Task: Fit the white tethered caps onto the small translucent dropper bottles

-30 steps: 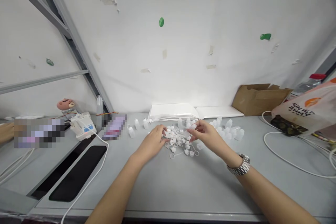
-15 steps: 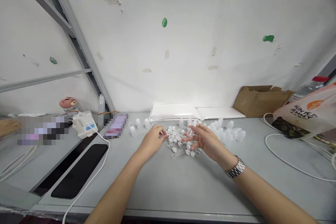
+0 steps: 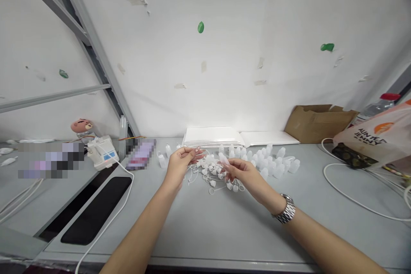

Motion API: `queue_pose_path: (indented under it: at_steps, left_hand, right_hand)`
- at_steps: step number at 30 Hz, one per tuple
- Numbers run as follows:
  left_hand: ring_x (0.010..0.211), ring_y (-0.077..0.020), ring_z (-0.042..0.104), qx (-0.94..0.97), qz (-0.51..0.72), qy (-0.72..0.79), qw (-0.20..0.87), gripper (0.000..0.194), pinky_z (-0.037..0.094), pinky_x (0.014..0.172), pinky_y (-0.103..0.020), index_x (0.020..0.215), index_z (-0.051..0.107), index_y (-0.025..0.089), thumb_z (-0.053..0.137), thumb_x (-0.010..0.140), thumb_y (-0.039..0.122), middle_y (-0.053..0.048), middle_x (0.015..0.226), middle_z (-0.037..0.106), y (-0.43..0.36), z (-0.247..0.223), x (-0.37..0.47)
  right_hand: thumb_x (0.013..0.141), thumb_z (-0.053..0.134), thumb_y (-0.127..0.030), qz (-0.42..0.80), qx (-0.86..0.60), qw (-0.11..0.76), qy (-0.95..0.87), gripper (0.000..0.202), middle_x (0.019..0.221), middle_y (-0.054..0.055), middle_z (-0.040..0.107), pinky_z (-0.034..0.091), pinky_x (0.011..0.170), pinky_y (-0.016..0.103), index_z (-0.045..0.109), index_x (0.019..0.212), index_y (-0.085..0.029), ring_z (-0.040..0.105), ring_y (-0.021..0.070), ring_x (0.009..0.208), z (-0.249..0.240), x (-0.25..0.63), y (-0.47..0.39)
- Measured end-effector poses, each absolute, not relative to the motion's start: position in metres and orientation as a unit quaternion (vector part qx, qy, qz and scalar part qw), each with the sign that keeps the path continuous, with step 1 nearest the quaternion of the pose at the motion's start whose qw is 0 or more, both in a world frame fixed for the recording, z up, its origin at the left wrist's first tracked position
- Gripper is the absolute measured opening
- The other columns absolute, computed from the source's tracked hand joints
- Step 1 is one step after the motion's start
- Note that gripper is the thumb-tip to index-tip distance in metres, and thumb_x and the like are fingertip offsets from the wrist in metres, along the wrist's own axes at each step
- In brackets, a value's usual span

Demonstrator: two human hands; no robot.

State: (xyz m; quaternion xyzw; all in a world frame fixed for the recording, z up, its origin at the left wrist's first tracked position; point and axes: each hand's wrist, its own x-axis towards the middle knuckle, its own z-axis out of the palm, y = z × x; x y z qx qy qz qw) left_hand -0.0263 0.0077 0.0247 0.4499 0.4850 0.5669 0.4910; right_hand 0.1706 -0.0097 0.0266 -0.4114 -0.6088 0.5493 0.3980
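Observation:
My right hand [image 3: 245, 175] pinches a small translucent bottle [image 3: 224, 160] above the right side of a pile of white caps [image 3: 210, 170] with ring-ended straps. The fingers of my left hand [image 3: 183, 162] are closed over the pile's left edge. A thin white strap [image 3: 192, 175] hangs below them, and the cap it belongs to is mostly hidden at the fingertips. To the right of the pile several more translucent bottles [image 3: 278, 169] stand close together, a few lying down. On the left, capped bottles [image 3: 162, 160] stand, one partly behind my left hand.
White flat sheets [image 3: 213, 137] lie stacked against the wall, with a cardboard box [image 3: 319, 124] to their right. A plastic bag [image 3: 379, 141] and white cables [image 3: 346, 205] occupy the right side. At left are a power strip [image 3: 102, 152], a blurred phone [image 3: 141, 154] and a black pad [image 3: 96, 209].
My left hand has lifted from the pile and shifted slightly left, with a strap now dangling from it. My right hand has tilted the bottle and moved a little left, its fingers closing in.

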Motion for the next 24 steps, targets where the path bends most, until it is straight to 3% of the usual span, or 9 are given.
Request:
queue_pose_path:
  at_steps: [5,10,15,18,24]
  left_hand:
    - [0.085,-0.0211,0.065,0.457,0.588,0.466,0.478,0.033,0.045,0.074,-0.03,0.074,0.055,0.015,0.067,0.065,0.044,-0.012,0.098,0.068,0.005,0.031,-0.025]
    - [0.071,-0.0174,0.065,0.502,0.603,0.484,0.387,0.029,0.044,0.065,-0.027,0.072,0.054,0.016,0.064,0.067,0.043,-0.008,0.089,0.07,0.008,0.028,-0.026]
    - [0.06,-0.0198,0.064,0.6,0.379,0.571,0.414,0.026,0.043,0.058,-0.029,0.058,0.055,0.017,0.07,0.057,0.039,-0.003,0.059,0.067,0.014,0.015,-0.03]
    - [0.067,-0.0193,0.065,0.591,0.383,0.537,0.465,0.027,0.042,0.057,-0.027,0.066,0.056,0.016,0.067,0.061,0.04,-0.007,0.076,0.07,0.012,0.02,-0.03]
    - [0.088,-0.0198,0.064,0.478,0.569,0.426,0.516,0.028,0.044,0.073,-0.028,0.078,0.056,0.016,0.067,0.066,0.039,-0.011,0.097,0.068,0.009,0.033,-0.033]
  right_hand:
    - [0.073,0.056,-0.05,0.535,-0.437,0.444,-0.571,0.034,0.063,-0.001,0.053,0.04,0.056,0.026,0.06,0.075,-0.016,0.049,0.0106,0.053,0.024,0.172,-0.006]
    - [0.074,0.055,-0.051,0.542,-0.441,0.45,-0.556,0.035,0.061,-0.002,0.049,0.039,0.055,0.024,0.058,0.071,-0.016,0.048,0.0091,0.051,0.021,0.174,-0.004]
    - [0.073,0.056,-0.051,0.543,-0.437,0.447,-0.561,0.036,0.062,-0.001,0.051,0.04,0.056,0.025,0.057,0.068,-0.016,0.048,0.0097,0.053,0.021,0.173,-0.005]
    - [0.072,0.056,-0.053,0.543,-0.435,0.447,-0.562,0.037,0.061,-0.001,0.051,0.041,0.056,0.025,0.056,0.065,-0.016,0.048,0.01,0.053,0.02,0.173,-0.004]
    - [0.073,0.055,-0.052,0.535,-0.437,0.454,-0.562,0.036,0.059,-0.002,0.05,0.038,0.054,0.024,0.06,0.074,-0.016,0.047,0.01,0.052,0.02,0.174,-0.004]
